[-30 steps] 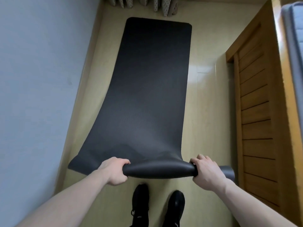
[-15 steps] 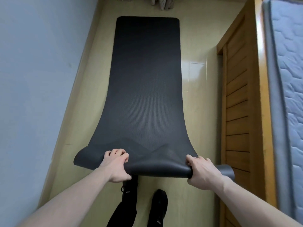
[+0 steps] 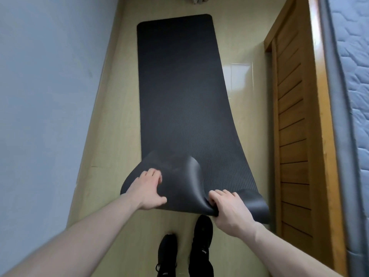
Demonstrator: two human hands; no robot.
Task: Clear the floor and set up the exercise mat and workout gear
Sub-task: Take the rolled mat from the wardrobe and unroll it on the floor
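The exercise mat [image 3: 179, 92] is lying mostly flat; both hands (left hand [image 3: 146, 188], right hand [image 3: 229, 210]) are gripping its curled lower end, not yet laid down.

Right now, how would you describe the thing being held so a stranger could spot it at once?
Find the strip of pale floor between the blue wall and the wooden door. Along it runs a long black mat, far end flat, near end lifted and curled in the left hand and right hand. Nothing else there is so long and dark.

Black mat [image 3: 179, 92] mostly flat; near end curled, lifted.
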